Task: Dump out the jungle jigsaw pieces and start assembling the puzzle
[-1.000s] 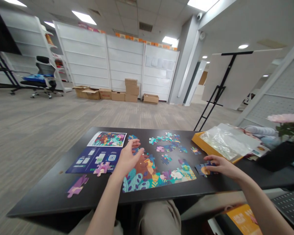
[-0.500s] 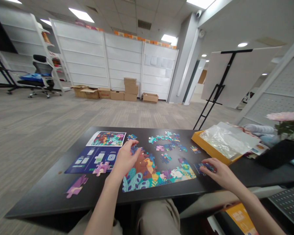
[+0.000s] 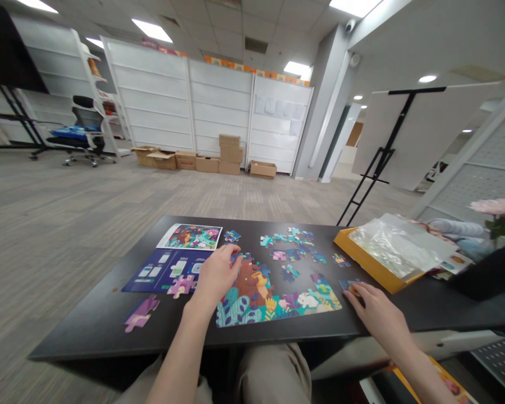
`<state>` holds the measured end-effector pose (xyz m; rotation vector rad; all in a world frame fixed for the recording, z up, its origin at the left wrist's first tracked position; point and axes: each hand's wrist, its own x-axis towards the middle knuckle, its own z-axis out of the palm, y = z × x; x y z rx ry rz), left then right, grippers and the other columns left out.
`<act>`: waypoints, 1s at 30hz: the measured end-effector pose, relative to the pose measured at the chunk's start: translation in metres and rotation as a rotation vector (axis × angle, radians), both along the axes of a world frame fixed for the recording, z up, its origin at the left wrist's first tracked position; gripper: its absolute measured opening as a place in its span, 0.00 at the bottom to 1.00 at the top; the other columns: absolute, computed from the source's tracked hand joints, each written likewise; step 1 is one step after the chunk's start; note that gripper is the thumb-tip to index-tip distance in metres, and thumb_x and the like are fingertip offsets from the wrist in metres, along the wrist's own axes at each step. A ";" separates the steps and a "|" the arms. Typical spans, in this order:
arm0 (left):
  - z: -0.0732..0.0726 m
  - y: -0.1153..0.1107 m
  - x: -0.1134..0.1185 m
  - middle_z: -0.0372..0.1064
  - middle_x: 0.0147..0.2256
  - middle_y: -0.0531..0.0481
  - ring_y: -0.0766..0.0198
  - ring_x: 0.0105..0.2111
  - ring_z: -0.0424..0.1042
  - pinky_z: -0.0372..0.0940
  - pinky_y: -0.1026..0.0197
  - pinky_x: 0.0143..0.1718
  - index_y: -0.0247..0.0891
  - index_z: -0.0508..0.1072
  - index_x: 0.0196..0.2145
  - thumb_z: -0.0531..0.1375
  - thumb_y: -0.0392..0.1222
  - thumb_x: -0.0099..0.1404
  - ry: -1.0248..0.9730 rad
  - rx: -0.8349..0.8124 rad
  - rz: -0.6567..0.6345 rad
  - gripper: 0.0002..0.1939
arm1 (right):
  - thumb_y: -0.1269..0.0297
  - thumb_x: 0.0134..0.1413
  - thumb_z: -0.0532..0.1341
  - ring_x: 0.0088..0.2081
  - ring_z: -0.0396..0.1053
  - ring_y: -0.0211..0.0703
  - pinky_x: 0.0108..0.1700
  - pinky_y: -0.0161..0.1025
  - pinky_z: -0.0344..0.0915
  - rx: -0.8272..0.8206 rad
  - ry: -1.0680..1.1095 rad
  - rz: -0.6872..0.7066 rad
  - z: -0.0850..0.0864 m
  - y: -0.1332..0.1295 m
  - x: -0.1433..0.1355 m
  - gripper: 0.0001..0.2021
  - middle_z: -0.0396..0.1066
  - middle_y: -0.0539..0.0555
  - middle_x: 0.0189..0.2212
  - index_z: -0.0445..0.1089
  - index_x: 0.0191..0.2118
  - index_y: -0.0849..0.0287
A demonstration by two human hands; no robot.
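A partly joined jigsaw puzzle (image 3: 252, 280) lies on the black table, showing a brown bear, a white rabbit and leaves. My left hand (image 3: 219, 272) is at its upper left corner, thumb and fingers closed around a small blue puzzle piece (image 3: 234, 257) at the edge. Right of the puzzle, my right hand (image 3: 374, 307) rests low over the table, fingertips bent onto dark blue puzzle pieces (image 3: 347, 284) that they partly hide. Loose blue puzzle pieces (image 3: 290, 272) lie above the joined part. Two pink puzzle pieces, one of them (image 3: 141, 314) on bare table, lie at the left.
A printed picture (image 3: 190, 237) and a blue leaflet (image 3: 160, 273) lie at the left. More pieces, one of them a blue piece (image 3: 232, 235), lie along the back. A yellow box (image 3: 370, 261) with clear plastic and a black flower pot (image 3: 486, 275) stand at the right.
My left thumb and fingers have drawn closer together at the puzzle's corner. My right hand has turned, its fingers lower over the dark pieces. The whole view has shifted slightly.
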<state>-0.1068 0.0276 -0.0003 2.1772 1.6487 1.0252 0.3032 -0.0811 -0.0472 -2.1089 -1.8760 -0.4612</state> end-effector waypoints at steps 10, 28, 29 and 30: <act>0.003 -0.013 0.012 0.78 0.43 0.44 0.53 0.46 0.76 0.67 0.56 0.45 0.41 0.76 0.43 0.55 0.40 0.72 0.211 -0.075 -0.174 0.10 | 0.52 0.65 0.51 0.51 0.75 0.59 0.56 0.53 0.70 0.014 -0.073 0.008 -0.005 0.013 0.004 0.20 0.79 0.63 0.46 0.78 0.42 0.56; 0.013 -0.012 0.014 0.79 0.40 0.43 0.51 0.44 0.77 0.68 0.54 0.44 0.42 0.79 0.39 0.54 0.39 0.71 0.329 -0.171 -0.186 0.12 | 0.50 0.64 0.56 0.48 0.73 0.58 0.51 0.50 0.67 0.061 0.124 0.134 0.097 0.141 -0.066 0.19 0.78 0.62 0.45 0.78 0.45 0.58; 0.014 -0.011 0.015 0.79 0.40 0.42 0.50 0.44 0.77 0.68 0.54 0.44 0.41 0.79 0.39 0.54 0.39 0.71 0.351 -0.169 -0.187 0.12 | 0.53 0.64 0.56 0.48 0.73 0.58 0.52 0.49 0.67 0.071 0.140 0.122 0.099 0.158 -0.069 0.18 0.78 0.63 0.45 0.78 0.44 0.59; 0.014 -0.011 0.015 0.79 0.40 0.42 0.50 0.43 0.77 0.68 0.54 0.44 0.41 0.79 0.39 0.54 0.39 0.71 0.362 -0.167 -0.187 0.12 | 0.55 0.64 0.56 0.48 0.73 0.57 0.52 0.48 0.67 0.074 0.157 0.111 0.099 0.173 -0.072 0.17 0.78 0.63 0.45 0.79 0.43 0.59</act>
